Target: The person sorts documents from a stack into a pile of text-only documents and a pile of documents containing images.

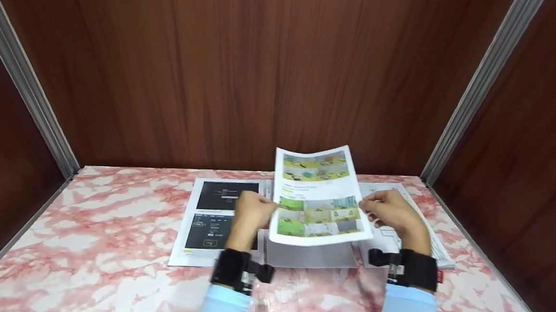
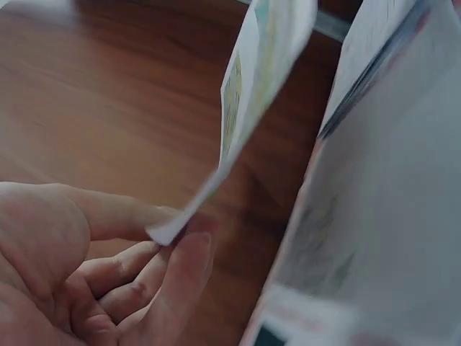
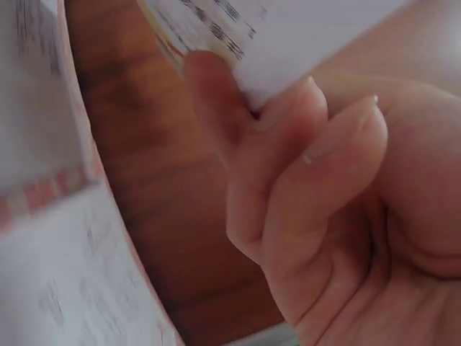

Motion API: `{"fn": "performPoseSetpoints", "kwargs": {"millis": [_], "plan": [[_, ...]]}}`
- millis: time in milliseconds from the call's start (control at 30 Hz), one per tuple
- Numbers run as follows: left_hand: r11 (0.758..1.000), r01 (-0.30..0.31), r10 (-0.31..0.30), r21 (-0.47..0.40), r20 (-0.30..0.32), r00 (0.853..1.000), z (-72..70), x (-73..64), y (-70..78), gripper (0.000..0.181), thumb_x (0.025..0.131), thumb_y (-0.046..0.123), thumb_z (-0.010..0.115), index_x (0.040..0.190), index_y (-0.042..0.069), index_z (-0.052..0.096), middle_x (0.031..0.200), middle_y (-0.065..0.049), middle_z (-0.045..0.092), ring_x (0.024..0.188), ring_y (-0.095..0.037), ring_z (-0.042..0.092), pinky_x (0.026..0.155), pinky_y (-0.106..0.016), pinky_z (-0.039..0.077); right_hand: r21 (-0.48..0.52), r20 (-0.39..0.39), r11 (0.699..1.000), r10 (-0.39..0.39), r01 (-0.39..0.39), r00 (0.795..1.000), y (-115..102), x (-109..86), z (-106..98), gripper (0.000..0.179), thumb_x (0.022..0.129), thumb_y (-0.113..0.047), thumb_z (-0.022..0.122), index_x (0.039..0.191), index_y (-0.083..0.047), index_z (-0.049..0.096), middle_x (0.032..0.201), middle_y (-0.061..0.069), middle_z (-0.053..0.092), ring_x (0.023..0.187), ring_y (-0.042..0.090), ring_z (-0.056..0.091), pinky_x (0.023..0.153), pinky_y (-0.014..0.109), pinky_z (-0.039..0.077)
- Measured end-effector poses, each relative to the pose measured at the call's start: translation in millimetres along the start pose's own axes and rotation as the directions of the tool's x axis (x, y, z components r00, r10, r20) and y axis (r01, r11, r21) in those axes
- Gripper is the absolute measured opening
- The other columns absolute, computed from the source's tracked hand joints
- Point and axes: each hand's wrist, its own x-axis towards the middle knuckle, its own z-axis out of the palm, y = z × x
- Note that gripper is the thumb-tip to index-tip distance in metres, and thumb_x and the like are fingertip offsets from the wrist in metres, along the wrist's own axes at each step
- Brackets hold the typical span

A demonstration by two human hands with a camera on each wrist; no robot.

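A printed sheet of paper with rows of colour photos is held up, slightly curved, above the table. My left hand pinches its left edge between thumb and fingers, and the left wrist view shows the sheet bending up from those fingertips. At the opposite edge, my right hand pinches the paper; in the right wrist view its other fingers are curled below the sheet. Beneath the raised sheet lies a grey-white page, partly covered by it.
Left of the grey-white page is a white page with dark printed panels. Line-printed papers lie at the right, with a small red tag near the lower corner. Brown wood panels enclose the marbled table.
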Motion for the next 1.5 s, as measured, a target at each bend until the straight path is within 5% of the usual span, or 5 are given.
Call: {"fn": "performPoseSetpoints", "kwargs": {"millis": [200,433,667,1067,1500], "plan": [[0.999,-0.005,0.004,-0.044,-0.017,1.000,-44.9,8.7,-12.0,0.014,0.079,0.014,0.070,0.085,0.003,0.078,0.078,-0.010,0.071,0.060,-0.019,0.065,0.054,-0.031,0.054,0.054,-0.062,0.998,-0.013,0.017,0.998,-30.0,11.1,45.1,0.025,0.085,-0.010,0.061,0.104,0.005,0.067,0.078,0.006,0.064,0.065,0.014,0.057,0.056,0.025,0.049],[0.999,0.029,-0.025,0.042,-0.091,0.996,-96.2,12.8,-38.1,0.020,0.081,0.018,0.069,0.091,0.002,0.077,0.092,-0.014,0.071,0.078,-0.025,0.064,0.066,-0.034,0.052,0.129,-0.111,0.989,-0.054,0.068,0.992,-60.9,25.8,108.2,0.016,0.081,-0.009,0.062,0.092,0.000,0.071,0.076,0.009,0.066,0.064,0.019,0.060,0.052,0.028,0.050],[0.996,0.083,-0.085,-0.025,-0.124,0.989,-129.8,6.9,-56.6,0.025,0.085,0.017,0.065,0.102,0.001,0.074,0.106,-0.017,0.069,0.084,-0.027,0.064,0.066,-0.034,0.053,0.094,-0.089,0.987,-0.120,0.128,0.989,-69.2,37.4,155.3,0.011,0.082,-0.005,0.065,0.087,0.000,0.072,0.074,0.013,0.067,0.061,0.020,0.063,0.050,0.029,0.054],[0.986,0.147,-0.137,0.081,-0.117,0.984,-148.3,8.1,-77.5,0.028,0.085,0.020,0.065,0.103,0.001,0.074,0.105,-0.019,0.068,0.092,-0.032,0.061,0.076,-0.042,0.046,-0.030,0.021,0.995,-0.098,0.099,0.995,-66.4,38.1,180.0,0.010,0.081,-0.007,0.068,0.089,-0.002,0.071,0.074,0.006,0.067,0.065,0.020,0.064,0.051,0.029,0.053],[0.965,0.257,-0.257,-0.047,0.000,0.966,-137.4,14.3,-99.6,0.026,0.081,0.009,0.073,0.105,-0.003,0.072,0.093,-0.015,0.070,0.074,-0.022,0.065,0.069,-0.037,0.055,-0.176,0.038,0.980,-0.089,0.094,0.995,-53.3,41.5,182.6,0.006,0.080,-0.011,0.074,0.083,-0.007,0.072,0.074,0.003,0.065,0.066,0.016,0.061,0.058,0.027,0.049]]}}
